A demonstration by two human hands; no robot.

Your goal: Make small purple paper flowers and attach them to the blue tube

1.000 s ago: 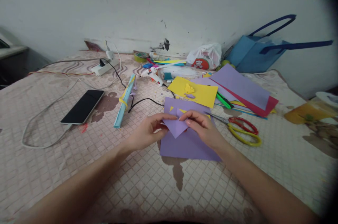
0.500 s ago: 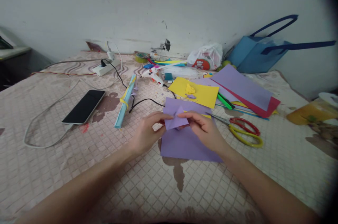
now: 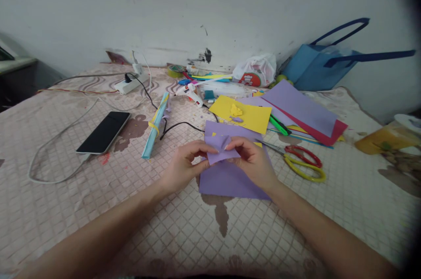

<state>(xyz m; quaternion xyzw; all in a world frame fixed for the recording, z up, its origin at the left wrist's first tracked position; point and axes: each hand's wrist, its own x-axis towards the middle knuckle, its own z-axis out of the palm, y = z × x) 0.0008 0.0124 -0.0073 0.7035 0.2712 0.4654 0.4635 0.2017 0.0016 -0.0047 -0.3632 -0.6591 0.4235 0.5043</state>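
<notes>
The left hand (image 3: 190, 162) and right hand (image 3: 252, 160) pinch 1 small purple paper (image 3: 221, 155) over a purple sheet (image 3: 233, 181), scissors (image 3: 284, 153) toward the desk's (image 3: 158, 222) right edge.

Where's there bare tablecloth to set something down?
Tablecloth lies bare between the left forearm and right forearm, nearer than the nearest purple sheet; also between the scissors and drink cup. Crowded: the far middle, with the yellow sheet, glue gun and plastic bag.
</notes>
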